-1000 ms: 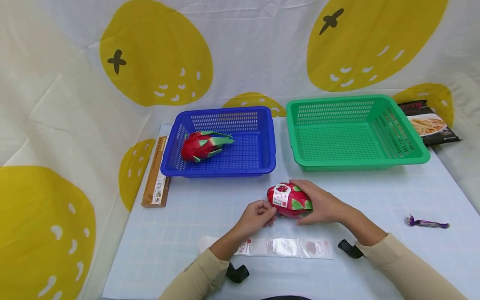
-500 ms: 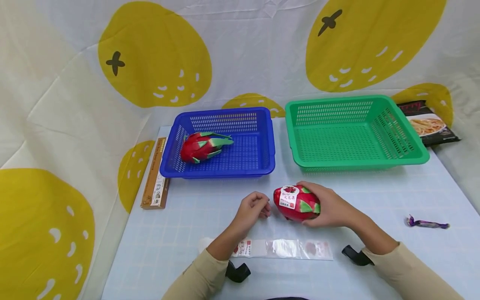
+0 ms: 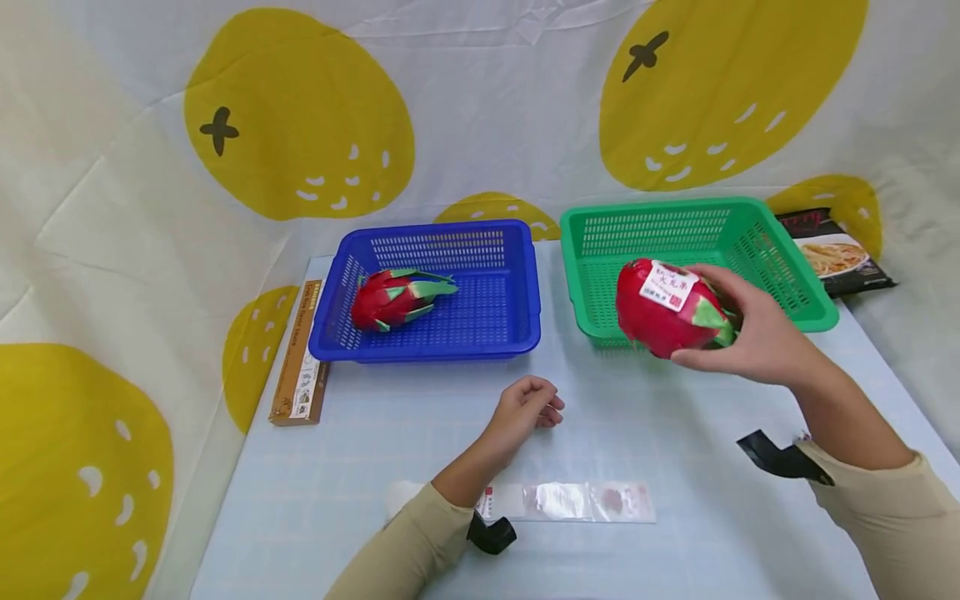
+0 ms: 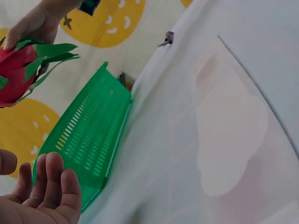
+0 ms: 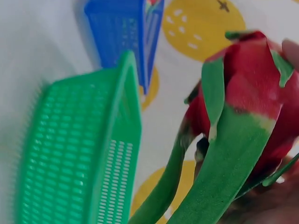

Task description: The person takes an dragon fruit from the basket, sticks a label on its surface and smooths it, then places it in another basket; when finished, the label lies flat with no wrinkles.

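Above the right half of the pale-blue checked desk (image 3: 360,442), an oval dragon fruit with smooth red skin (image 3: 651,323) is held clear of the surface by the right hand (image 3: 768,337). In the head view it appears against the near side of the green perforated plastic basket (image 3: 600,337); whether it lies directly over the rim cannot be told. The thumb bears on its near side and the fingers on its far side, clamped about the right, leafy end and spread to the fruit's breadth. A white printed label (image 3: 667,286) shows on the upper face. The body is probably firm and fairly weighty, its smooth skin apt to slip; the long green leaf-like scales (image 5: 233,158) look pliant and liable to bend or snap. A broad hold round the body therefore seems sounder than one on the scales alone. The left hand (image 3: 527,408), near the middle of the desk, is loosely curved and holds nothing, thumb apart from the fingers. Far left, a second red-and-green dragon fruit (image 3: 384,302) lies in the blue perforated plastic basket (image 3: 427,353).
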{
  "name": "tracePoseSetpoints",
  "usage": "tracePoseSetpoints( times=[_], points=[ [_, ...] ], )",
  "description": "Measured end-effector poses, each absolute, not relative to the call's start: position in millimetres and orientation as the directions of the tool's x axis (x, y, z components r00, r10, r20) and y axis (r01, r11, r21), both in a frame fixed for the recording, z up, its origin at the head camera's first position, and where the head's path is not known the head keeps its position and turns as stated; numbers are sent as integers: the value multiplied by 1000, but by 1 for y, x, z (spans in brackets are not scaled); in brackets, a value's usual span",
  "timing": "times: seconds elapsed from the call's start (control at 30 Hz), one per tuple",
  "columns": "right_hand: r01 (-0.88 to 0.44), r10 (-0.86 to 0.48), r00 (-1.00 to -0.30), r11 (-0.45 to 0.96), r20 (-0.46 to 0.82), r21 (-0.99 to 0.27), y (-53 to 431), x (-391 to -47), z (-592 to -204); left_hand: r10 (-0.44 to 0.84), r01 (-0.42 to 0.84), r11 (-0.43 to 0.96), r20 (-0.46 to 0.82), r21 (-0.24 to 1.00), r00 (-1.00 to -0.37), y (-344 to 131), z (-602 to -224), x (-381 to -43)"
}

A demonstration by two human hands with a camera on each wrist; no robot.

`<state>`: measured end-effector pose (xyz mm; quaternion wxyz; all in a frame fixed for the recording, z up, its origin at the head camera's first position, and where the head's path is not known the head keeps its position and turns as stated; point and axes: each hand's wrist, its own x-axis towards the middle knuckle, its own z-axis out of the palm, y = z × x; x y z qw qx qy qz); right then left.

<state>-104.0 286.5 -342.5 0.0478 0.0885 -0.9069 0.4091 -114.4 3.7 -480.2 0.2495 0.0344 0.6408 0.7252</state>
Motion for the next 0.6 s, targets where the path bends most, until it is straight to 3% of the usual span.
tracePoseSetpoints(
  times=[0.27,0.6],
  points=[
    [78,64,-997,594,-49,-801,293,-147,-324,351,-345,-65,-302,936,-886,30,-471,-131],
    [236,196,-964,317,-180,-918,271,-207,-327,305,-381,-133,-328,915,-894,60,-467,-156]
  ],
)
